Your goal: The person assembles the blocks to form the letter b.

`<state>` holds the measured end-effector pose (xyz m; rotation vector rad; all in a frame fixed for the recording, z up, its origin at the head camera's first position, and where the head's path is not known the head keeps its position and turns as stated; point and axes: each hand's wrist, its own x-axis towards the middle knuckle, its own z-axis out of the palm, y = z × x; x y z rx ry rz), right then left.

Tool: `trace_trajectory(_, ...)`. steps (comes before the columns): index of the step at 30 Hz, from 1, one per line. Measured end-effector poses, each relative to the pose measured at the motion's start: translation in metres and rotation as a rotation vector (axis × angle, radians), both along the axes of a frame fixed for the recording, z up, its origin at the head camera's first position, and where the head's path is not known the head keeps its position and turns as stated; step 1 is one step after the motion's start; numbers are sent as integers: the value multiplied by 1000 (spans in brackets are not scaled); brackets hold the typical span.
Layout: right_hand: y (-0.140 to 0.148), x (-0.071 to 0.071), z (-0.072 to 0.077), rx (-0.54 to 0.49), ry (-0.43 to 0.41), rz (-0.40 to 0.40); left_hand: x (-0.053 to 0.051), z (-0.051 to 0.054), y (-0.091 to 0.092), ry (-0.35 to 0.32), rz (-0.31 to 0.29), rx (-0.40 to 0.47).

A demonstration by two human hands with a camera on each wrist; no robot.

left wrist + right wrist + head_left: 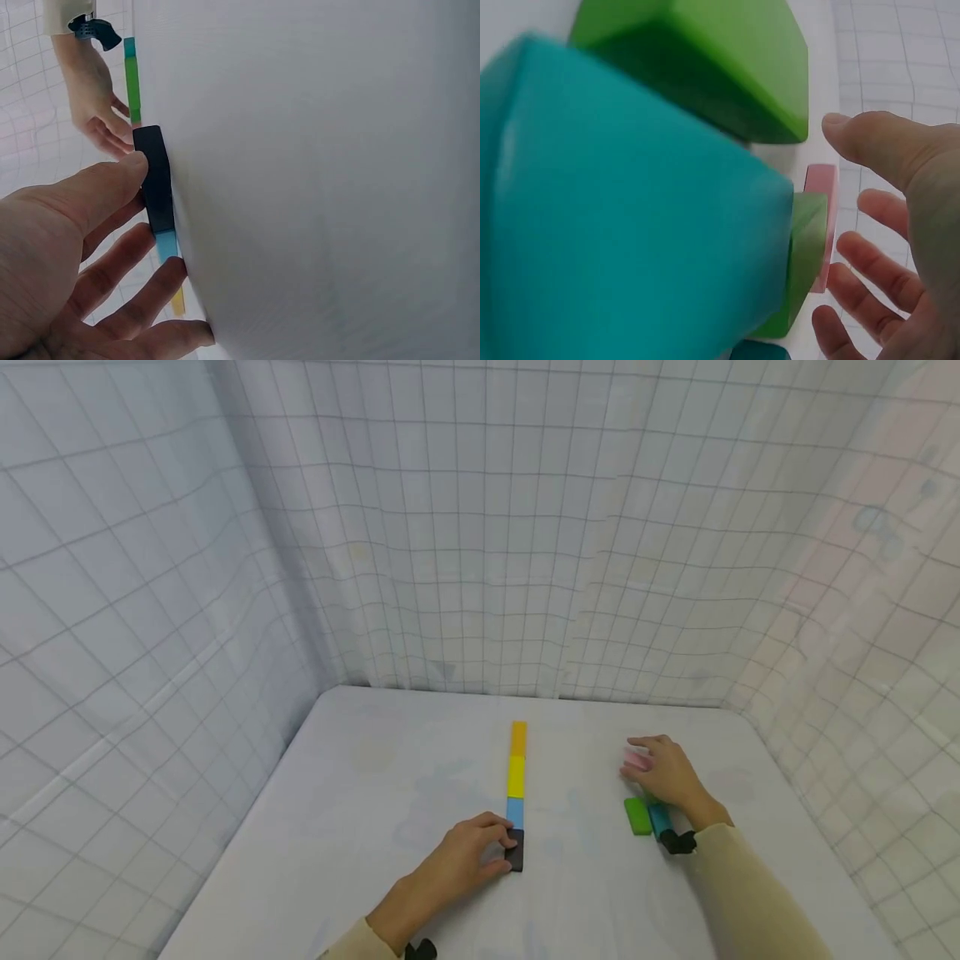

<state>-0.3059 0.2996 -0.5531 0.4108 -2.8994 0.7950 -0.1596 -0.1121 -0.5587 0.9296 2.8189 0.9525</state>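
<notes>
In the head view, my left hand [468, 852] pinches a black rectangular block [514, 857] between thumb and forefinger, at the near end of a row on the white cloth-covered surface [360, 835]. Beyond it, towards the far side, lie smooth light blue [515, 811], yellow [516, 777] and orange blocks [519, 739]. To the right, my right hand [667, 772] reaches over a pale pink block [636, 761], with a bright green block [638, 817] and a teal block [659, 818] nearer.

In the left wrist view, my thumb lies against the black block; my other fingers fan out.

In the right wrist view, my fingers are spread beside the pink block; I can't tell whether they touch it.
</notes>
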Motion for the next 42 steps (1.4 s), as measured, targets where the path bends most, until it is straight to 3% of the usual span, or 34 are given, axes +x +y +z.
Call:
trace_trajectory(10, 18, 2, 2, 14, -63, -25, -3, 2, 3, 5, -2, -3)
trace_trajectory(17, 16, 1, 1, -17, -52, -42, -5, 4, 2, -5, 3, -3)
trace_trajectory(26, 14, 4, -7, -88, -12, -26, -1, 3, 0, 4, -7, 18)
trace_trajectory(32, 9, 6, -4, -66, -66, -58, 0, 2, -1, 8, -7, 20)
trace_trajectory(42, 8, 6, -5, -52, -46, -50, 1, 1, 0, 10, -5, 15)
